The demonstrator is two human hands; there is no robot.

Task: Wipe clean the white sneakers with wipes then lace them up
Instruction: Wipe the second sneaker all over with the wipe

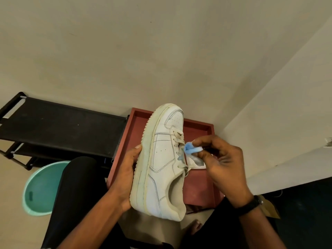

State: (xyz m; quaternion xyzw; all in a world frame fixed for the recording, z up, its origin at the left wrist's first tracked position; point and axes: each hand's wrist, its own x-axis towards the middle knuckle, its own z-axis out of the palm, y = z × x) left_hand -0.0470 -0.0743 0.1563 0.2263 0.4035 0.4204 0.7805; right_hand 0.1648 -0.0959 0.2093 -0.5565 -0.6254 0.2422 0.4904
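Observation:
A white sneaker (pixel 162 164) is held on its side, toe pointing away from me, over a red box. My left hand (pixel 127 175) grips its sole from the left. My right hand (pixel 219 159) pinches a small folded blue wipe (pixel 191 150) and presses it against the laces near the middle eyelets. The laces (pixel 179 151) are threaded and look greyish. A second white object (pixel 196 161), partly hidden behind my right hand, lies in the box.
The red open box (pixel 199 184) sits on the floor below the shoe. A black shoe rack (pixel 59 128) stands to the left, a teal plastic basin (pixel 42 187) in front of it. My black-trousered legs fill the bottom; a white wall rises at right.

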